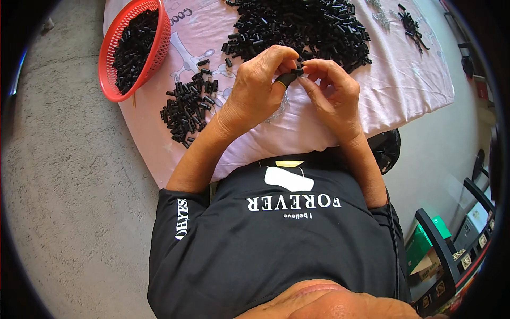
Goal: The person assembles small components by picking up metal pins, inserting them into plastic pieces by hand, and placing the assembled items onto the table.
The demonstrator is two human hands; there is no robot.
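Head camera view, looking down over a table covered with a pale pink cloth. At far left, a red plastic basket sits tilted at the table's corner, partly filled with small black tube-shaped parts. Just right of it, a loose small pile of black parts lies on the cloth. Next comes the left hand, its fingers curled closed and pinching a small black piece with a yellow-green end between thumb and fingertips. Touching it from the right, the right hand pinches the same piece at its upper end, where a tiny black part meets it; fingers of both hands meet above the cloth near the table's front edge. Behind the hands, a large heap of black parts spreads across the middle of the table. Further right, near the far corner, a few thin black strips lie apart from the heap. At bottom right, a dark rack stands on the floor.
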